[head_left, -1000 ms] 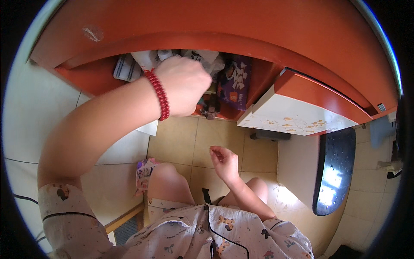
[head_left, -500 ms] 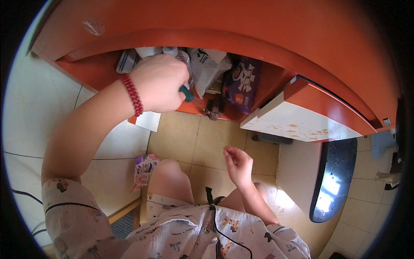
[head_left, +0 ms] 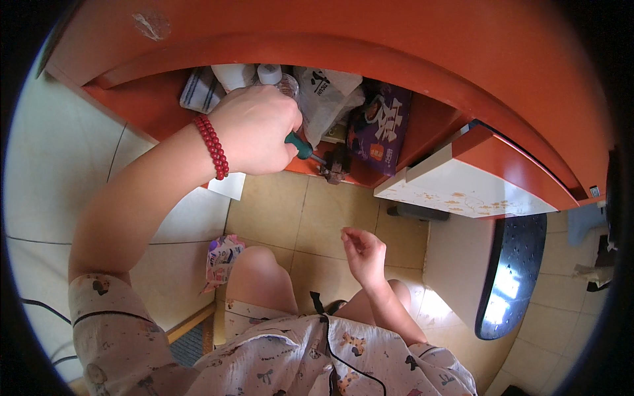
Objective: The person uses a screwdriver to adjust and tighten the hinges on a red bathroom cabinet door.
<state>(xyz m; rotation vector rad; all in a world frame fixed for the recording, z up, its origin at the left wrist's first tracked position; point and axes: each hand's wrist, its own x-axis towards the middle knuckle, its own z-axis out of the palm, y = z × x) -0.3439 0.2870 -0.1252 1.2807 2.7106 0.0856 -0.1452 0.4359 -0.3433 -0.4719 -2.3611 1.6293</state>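
My left hand [head_left: 257, 129], a red bead bracelet [head_left: 211, 146] on its wrist, is wrapped round the dark green handle of a screwdriver [head_left: 300, 146]. The screwdriver's metal shaft points right, toward a small dark brown lump [head_left: 335, 166] at the front edge of the red compartment [head_left: 148, 109]. Whether the tip touches the lump I cannot tell. Above my right knee, my right hand [head_left: 366, 256] hovers with its fingers curled and pinched together; anything between them is hidden.
Inside the compartment are a striped folded cloth [head_left: 200, 90], white containers [head_left: 234, 76], a plastic bag [head_left: 323, 96] and a purple package [head_left: 383, 129]. A white panel with a floral print [head_left: 456, 181] juts out at right. A pink packet [head_left: 221, 261] lies by my left knee.
My left hand has shifted slightly right with the screwdriver, and more of the handle and its shaft show now. My right hand has hardly moved.
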